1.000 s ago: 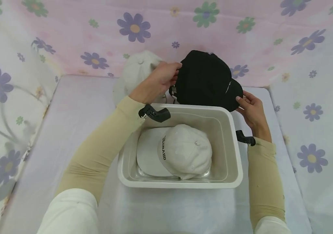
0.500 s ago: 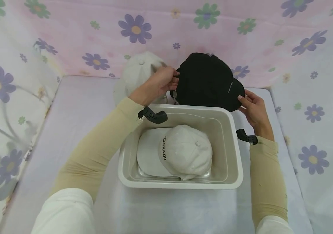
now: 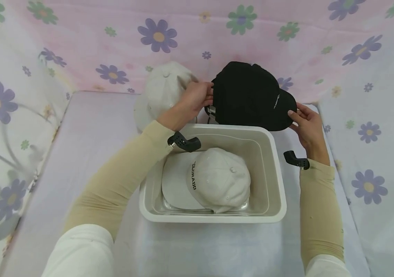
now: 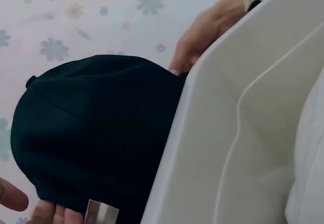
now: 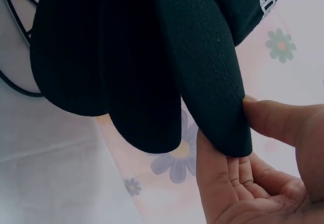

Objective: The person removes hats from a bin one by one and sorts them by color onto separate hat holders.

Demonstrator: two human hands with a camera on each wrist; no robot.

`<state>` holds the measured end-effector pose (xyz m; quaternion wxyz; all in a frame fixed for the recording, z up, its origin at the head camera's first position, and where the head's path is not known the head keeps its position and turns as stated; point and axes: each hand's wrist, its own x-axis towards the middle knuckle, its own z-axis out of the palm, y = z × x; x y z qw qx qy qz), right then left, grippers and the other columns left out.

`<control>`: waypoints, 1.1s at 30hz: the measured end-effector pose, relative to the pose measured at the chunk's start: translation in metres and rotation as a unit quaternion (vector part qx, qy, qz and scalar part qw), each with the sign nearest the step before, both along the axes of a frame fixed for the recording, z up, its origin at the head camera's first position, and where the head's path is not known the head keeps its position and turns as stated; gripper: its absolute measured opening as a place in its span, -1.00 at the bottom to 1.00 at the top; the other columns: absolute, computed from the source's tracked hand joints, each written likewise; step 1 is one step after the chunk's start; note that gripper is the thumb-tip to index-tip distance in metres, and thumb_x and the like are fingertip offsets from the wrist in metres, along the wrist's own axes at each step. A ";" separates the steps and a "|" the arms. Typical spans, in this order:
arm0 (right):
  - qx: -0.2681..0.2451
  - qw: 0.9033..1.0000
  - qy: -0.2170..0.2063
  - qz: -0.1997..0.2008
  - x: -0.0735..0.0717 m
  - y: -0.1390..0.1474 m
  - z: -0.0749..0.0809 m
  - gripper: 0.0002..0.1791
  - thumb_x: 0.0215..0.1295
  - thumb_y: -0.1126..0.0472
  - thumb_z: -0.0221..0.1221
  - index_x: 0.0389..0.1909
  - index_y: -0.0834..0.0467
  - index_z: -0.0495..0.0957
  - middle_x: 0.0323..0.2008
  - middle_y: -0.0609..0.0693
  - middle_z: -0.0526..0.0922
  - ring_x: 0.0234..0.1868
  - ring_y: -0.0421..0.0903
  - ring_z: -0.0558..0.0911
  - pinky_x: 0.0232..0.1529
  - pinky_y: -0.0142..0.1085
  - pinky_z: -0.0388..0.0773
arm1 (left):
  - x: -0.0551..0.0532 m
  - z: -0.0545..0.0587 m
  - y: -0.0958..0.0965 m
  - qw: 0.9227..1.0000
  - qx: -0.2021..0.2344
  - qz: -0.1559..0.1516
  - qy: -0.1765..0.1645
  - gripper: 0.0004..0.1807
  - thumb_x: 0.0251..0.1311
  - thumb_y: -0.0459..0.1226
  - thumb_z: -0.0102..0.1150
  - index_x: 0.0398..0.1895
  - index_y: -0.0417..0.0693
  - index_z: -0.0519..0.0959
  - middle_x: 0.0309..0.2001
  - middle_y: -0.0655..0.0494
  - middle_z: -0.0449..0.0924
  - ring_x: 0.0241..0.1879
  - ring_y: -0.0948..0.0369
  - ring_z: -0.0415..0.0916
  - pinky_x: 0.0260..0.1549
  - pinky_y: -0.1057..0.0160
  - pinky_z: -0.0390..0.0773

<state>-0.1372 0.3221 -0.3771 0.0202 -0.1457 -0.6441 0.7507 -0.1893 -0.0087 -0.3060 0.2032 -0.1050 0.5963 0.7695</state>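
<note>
A black baseball cap (image 3: 246,98) is held behind the tub, its brim toward the right. My right hand (image 3: 309,129) pinches the tip of the brim between thumb and fingers, clearly seen in the right wrist view. At the cap's back edge, beside the metal strap buckle (image 4: 101,213), my left hand (image 3: 195,96) grips with its fingertips. A white cap (image 3: 165,86) stands behind my left hand, partly covered by it. Inside the tub lies another white cap (image 3: 222,179), brim to the left, with dark lettering on its front.
The off-white plastic tub (image 3: 210,219) stands mid-table, its far rim just in front of the black cap. More dark rounded brims (image 5: 144,118) and a thin black loop (image 5: 20,90) show in the right wrist view. Flowered cloth (image 3: 190,38) walls the table.
The black cap has shifted to the right and its brim points farther right. My right hand has moved right with the brim; my left hand has come slightly down. The tub stays put.
</note>
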 end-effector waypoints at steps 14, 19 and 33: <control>-0.001 1.000 0.009 0.001 0.002 0.001 0.006 -0.24 0.37 0.32 0.27 0.52 0.34 0.18 -0.15 -0.10 0.64 -0.12 -0.23 0.66 -0.20 -0.45 0.66 | 0.003 0.004 -0.007 0.998 0.015 -0.024 -0.065 -0.44 0.44 -0.22 -0.25 0.40 -0.33 0.35 0.36 -0.20 0.44 0.29 -0.04 0.43 0.37 0.16 0.37; 0.018 1.000 0.005 -0.001 0.001 -0.001 0.010 -0.27 0.39 0.27 0.26 0.50 0.31 0.22 -0.14 -0.09 0.63 -0.18 -0.23 0.70 -0.20 -0.46 0.67 | 0.001 0.007 -0.007 0.996 0.017 -0.007 -0.084 -0.49 0.44 -0.19 -0.21 0.29 -0.32 0.42 0.07 -0.13 0.56 0.03 0.03 0.48 0.32 0.16 0.43; -0.070 0.997 0.030 -0.027 -0.004 -0.009 0.024 -0.38 0.33 0.31 0.32 0.37 0.29 0.37 -0.10 -0.01 0.65 -0.20 -0.17 0.74 -0.18 -0.41 0.69 | -0.005 0.007 -0.001 0.989 0.094 0.074 -0.082 -0.56 0.46 -0.28 -0.22 0.21 -0.32 0.51 0.09 -0.16 0.62 0.10 0.02 0.56 0.31 0.16 0.44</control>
